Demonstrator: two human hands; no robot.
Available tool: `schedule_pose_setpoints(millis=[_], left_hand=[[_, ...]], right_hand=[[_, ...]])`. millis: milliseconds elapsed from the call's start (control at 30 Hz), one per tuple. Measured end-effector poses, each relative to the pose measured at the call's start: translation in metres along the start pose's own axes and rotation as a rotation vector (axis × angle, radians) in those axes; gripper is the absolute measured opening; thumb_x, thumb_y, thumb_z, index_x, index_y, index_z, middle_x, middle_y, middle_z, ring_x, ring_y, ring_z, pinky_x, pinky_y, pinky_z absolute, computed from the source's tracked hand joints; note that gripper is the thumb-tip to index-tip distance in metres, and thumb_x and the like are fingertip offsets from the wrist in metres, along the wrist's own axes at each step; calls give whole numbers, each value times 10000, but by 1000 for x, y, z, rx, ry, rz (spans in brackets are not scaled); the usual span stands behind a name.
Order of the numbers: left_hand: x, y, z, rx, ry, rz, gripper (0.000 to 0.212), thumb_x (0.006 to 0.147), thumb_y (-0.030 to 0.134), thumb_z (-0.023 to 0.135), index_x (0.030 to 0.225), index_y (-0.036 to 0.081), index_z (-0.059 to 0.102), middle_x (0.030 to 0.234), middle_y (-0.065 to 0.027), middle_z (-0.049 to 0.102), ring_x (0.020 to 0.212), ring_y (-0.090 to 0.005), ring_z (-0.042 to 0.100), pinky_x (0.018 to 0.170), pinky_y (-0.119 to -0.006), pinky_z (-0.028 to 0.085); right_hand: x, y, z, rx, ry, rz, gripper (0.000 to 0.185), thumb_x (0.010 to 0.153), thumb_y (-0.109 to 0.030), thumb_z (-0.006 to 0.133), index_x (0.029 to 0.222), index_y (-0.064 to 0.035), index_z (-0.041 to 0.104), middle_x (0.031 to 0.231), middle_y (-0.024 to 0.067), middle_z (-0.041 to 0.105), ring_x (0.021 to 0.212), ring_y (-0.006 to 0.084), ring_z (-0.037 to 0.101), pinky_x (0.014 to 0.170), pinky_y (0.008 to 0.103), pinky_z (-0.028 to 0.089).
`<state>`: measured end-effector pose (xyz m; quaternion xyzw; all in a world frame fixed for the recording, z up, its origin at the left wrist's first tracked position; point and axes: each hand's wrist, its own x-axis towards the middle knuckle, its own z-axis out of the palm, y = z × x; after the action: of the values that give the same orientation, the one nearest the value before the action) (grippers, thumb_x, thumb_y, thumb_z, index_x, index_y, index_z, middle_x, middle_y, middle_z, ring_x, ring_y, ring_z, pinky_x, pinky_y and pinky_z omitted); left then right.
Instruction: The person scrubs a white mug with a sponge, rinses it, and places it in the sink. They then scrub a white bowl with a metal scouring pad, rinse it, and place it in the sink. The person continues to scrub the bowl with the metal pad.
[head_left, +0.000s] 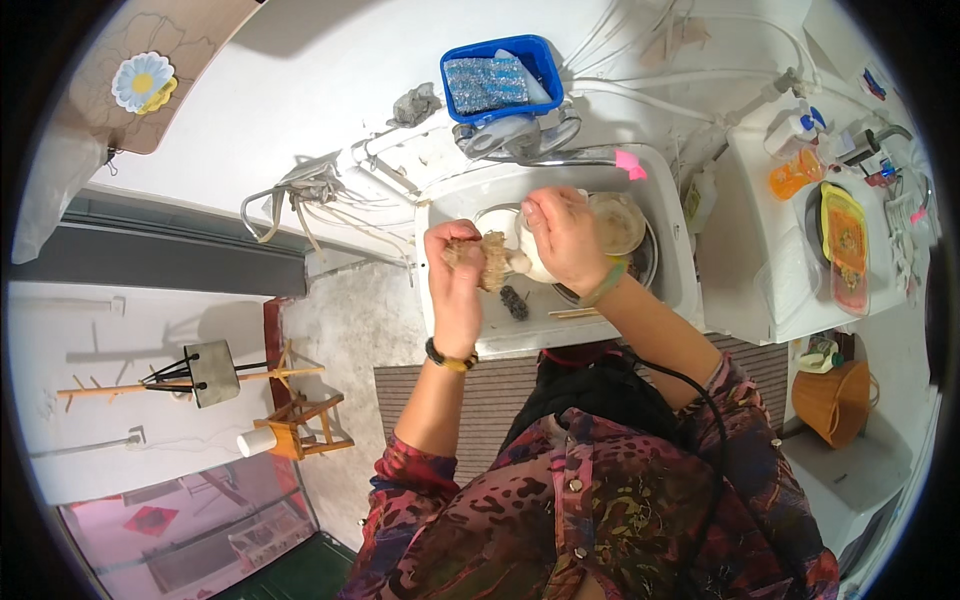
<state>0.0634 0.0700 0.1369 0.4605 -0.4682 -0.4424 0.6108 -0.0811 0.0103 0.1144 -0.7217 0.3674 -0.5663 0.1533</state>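
My left hand (456, 281) grips a tan, fibrous scrubber, probably a loofah (493, 262), over the white sink (442, 341). Beside it, my right hand (562, 232) is closed around a pale bowl (529, 240) whose inside faces the scrubber. Part of that bowl is hidden behind the fingers. Under and beyond my right hand sit a translucent round bowl (619, 221) and a metal basin (651, 259). A dark wire scourer (514, 302) lies on the sink floor, with thin wooden sticks, likely chopsticks (576, 313), near the front rim.
Behind the sink is a tap (517, 135) with a pink nozzle (631, 164) over the basin. A blue basket (501, 109) holds a glittery sponge. On the right, a white counter (795, 319) carries an orange cup (795, 174) and a yellow basket (838, 202).
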Motion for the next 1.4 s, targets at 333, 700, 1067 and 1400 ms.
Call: schedule_pose_setpoints(millis=[333,700,1067,1400], left_hand=[[8,-43,20,772,-50,225,395,708,-88,545,1077,-28,417,1105,-225,439,1028,-382,443,879,-406,386],[25,-66,36,667,187,97,179,750,-24,551,921,-8,500,944,-180,540,899,-349,512,750,-399,424],[-6,-70,3,842,-59,549,321,722,-52,573,1038,5,561,1187,-265,444,1082,-396,475,918,-410,411],[-10,-28,1,726,72,382,376,717,-34,597,1077,-14,489,1180,-207,414,1029,-336,495,851,-362,447]], right_hand=[[-6,5,24,-268,49,76,121,879,-153,552,839,-63,481,589,105,573,602,305,560,697,381,426],[-8,26,33,-319,80,173,102,861,-162,574,832,-67,549,686,141,599,698,348,567,638,438,437],[-17,38,27,-369,15,176,144,879,-166,549,815,-49,495,611,162,572,651,362,559,680,448,447],[-12,31,26,-308,69,174,133,879,-188,556,841,-67,516,625,147,582,650,352,553,684,438,438]])
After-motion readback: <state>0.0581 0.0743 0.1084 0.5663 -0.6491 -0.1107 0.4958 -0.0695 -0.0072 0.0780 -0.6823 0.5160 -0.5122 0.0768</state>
